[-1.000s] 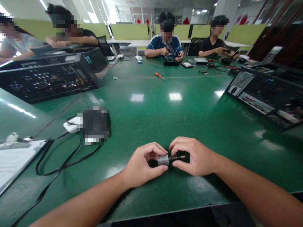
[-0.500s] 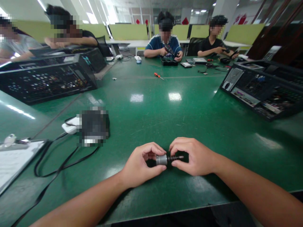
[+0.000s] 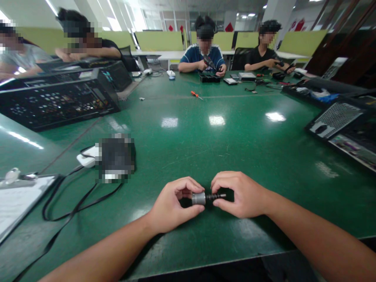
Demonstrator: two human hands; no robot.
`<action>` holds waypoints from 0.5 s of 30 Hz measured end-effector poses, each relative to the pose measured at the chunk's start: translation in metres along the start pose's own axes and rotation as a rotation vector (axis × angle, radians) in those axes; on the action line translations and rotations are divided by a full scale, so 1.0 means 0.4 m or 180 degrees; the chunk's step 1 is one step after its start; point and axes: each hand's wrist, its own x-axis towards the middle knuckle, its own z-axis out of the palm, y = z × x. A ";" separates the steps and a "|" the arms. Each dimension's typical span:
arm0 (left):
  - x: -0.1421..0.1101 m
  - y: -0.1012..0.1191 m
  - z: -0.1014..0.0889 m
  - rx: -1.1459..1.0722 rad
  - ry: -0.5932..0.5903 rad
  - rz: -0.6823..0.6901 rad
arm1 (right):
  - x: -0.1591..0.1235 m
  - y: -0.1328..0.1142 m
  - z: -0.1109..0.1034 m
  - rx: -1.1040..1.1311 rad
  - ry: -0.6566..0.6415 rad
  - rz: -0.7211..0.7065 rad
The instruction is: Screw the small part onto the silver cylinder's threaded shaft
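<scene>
Low in the middle of the view, my left hand (image 3: pixel 172 205) grips a grey metal cylinder (image 3: pixel 199 198) between thumb and fingertips. A thin dark shaft (image 3: pixel 209 197) with what looks like a coil spring round it sticks out of the cylinder to the right and ends in a bare silvery tip. My right hand (image 3: pixel 239 194) is curled about that shaft, its thumb below and fingertips above. The part lies roughly level, just over the green table (image 3: pixel 188 152). The ends of some fingers are hidden behind the part.
Computer cases stand at left (image 3: pixel 58 102) and right (image 3: pixel 349 125). Nearer left are a blurred-out dark object (image 3: pixel 117 156), a black strap (image 3: pixel 61 196) and a clipboard (image 3: pixel 26 203). An orange screwdriver (image 3: pixel 195 94) lies farther off. Several people work around the table.
The computer case at right has shifted to the right, uncovering a dark tray-like thing with something blue behind it. My hands stay nearly still; the metal part has moved slightly left.
</scene>
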 end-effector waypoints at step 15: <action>0.002 0.010 0.000 0.0117 0.0038 0.0077 | -0.002 0.001 -0.006 -0.0024 -0.0064 0.0085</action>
